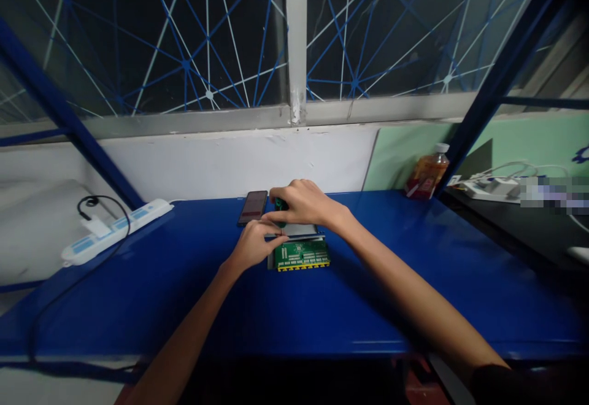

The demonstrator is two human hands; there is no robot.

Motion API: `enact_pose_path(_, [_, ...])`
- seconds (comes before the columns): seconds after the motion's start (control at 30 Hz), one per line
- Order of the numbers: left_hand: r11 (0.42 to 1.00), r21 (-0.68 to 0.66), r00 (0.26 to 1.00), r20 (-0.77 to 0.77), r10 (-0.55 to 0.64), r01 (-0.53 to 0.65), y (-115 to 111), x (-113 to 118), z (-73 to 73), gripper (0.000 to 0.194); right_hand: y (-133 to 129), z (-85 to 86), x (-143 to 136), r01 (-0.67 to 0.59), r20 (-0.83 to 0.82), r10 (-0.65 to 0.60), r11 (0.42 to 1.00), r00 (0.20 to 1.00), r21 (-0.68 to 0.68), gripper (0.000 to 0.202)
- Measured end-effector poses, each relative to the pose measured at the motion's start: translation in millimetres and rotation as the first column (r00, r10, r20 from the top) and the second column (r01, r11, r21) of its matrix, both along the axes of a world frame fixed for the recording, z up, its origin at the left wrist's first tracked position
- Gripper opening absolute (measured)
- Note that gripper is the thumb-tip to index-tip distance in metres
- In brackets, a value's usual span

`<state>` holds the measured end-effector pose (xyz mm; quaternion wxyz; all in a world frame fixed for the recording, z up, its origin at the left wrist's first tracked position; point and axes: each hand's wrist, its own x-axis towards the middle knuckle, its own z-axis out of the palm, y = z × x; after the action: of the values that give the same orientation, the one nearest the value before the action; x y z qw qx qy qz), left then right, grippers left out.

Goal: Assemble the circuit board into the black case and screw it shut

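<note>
A green circuit board (pixel 301 253) with a row of yellow parts along its front edge lies on the blue table. A pale flat panel (pixel 300 230) with a dark front edge covers its rear part. My left hand (pixel 253 245) reaches the board's left side, thumb and fingers closing together over the panel's front left corner; what lies between them is too small to name. Just above and behind, my right hand (pixel 306 202) has its fingers closed around a dark green object (pixel 279 204), mostly hidden by the fingers.
A phone (pixel 253 207) lies behind my left hand. On the left, a white power strip (pixel 117 231) holds a plug with a black cable (pixel 110 251). At the back right stands a bottle (pixel 427 172) beside a blue post. White cables and a box (pixel 494 189) sit farther right.
</note>
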<state>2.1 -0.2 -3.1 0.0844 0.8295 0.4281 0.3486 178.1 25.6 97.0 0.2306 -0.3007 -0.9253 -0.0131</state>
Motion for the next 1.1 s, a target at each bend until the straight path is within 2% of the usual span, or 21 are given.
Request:
enact_pose_path(0.13, [1.0, -0.023, 1.0, 0.018, -0.013, 0.014, -0.8, 0.1, 1.8, 0.009, -0.9, 1.9, 2.6, 0.004, 0.028, -0.004, 1.0, 1.0, -0.004, 0.043])
enact_pose_path(0.33, [0.997, -0.075, 1.0, 0.02, -0.006, 0.007, -2.0, 0.2, 1.8, 0.011, -2.7, 12.6, 15.1, -0.122, 0.004, 0.124, 0.981, 0.992, -0.151, 0.042])
enact_pose_path(0.57, [0.992, -0.122, 1.0, 0.027, -0.005, 0.008, -1.9, 0.4, 1.6, 0.013, -1.3, 12.4, 18.3, -0.211, -0.027, 0.211, 0.951, 0.977, -0.227, 0.041])
enact_pose_path(0.8, [0.994, -0.111, 1.0, 0.004, -0.006, 0.006, -0.8, 0.3, 2.1, 0.013, -0.1, 11.6, 15.9, -0.182, -0.003, 0.186, 0.957, 0.982, -0.228, 0.036])
enact_pose_path(1.1, [0.998, -0.067, 1.0, 0.013, -0.011, 0.012, 0.9, -2.0, -1.2, 0.008, 2.0, 4.3, 11.7, -0.04, 0.021, 0.043, 0.994, 0.999, -0.104, 0.039])
